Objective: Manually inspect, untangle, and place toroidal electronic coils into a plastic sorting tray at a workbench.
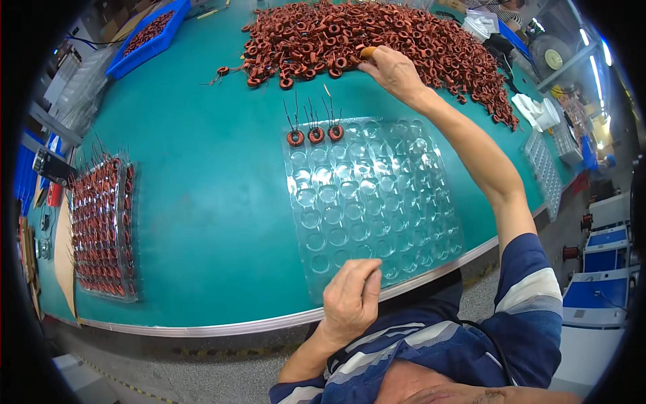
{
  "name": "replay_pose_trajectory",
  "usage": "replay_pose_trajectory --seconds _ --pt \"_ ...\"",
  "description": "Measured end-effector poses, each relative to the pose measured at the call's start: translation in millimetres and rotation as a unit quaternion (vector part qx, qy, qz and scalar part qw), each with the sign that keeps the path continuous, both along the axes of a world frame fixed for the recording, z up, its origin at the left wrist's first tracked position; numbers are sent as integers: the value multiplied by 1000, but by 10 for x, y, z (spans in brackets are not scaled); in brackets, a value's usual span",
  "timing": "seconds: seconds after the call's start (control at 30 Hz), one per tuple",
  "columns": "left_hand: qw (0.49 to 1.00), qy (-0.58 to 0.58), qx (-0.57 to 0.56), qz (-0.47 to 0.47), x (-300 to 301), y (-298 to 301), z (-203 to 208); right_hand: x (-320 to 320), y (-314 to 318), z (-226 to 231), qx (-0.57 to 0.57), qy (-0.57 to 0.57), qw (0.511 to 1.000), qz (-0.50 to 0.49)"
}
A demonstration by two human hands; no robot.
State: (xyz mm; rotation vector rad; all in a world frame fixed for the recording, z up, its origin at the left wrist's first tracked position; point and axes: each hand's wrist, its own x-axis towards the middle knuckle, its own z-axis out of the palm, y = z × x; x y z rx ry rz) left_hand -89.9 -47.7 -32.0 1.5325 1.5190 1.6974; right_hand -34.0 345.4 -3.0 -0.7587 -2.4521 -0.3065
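Observation:
My right hand (396,73) is stretched out over the near edge of a large heap of red-brown wound ring coils (306,44). One finger wears a yellow finger cot (367,52); that finger and the thumb are apart, with no coil visibly held between them. My left hand (351,294) is closed, its fingers curled at the front edge of a clear plastic tray (319,286) with round pockets. Nothing shows in it. Three ring coils (315,135) sit in the far-left pockets of the tray, their wire leads pointing away from me.
At the left stands a stack of clear trays (126,229) filled with coils. A blue bin (156,42) with small parts is at the far left. One loose coil (223,71) lies beside the heap. White holders (535,112) and another clear tray (542,172) are at the right edge.

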Motion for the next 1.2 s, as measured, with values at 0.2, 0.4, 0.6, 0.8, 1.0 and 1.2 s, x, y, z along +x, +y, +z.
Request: replay_pose_trajectory --seconds 0.2,0.4,0.6,0.8,1.0,1.2 --pt "999 -21 -25 7 -28 -20 -23 -48 362 -335 11 -120 991 -65" --pt "999 -18 -33 11 15 -41 -30 344 207 -96 -140 110 983 -54" --pt "990 -102 -91 18 8 -73 -54 741 -268 314 -344 236 908 -35" --pt "992 -115 -53 -20 -30 258 418 1116 -1601 762 -560 119 813 102" --pt "988 -21 -16 -149 151 421 500 1318 -2377 646 -658 125 719 187" --pt "980 -92 -64 -163 362 239 488 1441 -2622 474 -612 173 753 171"
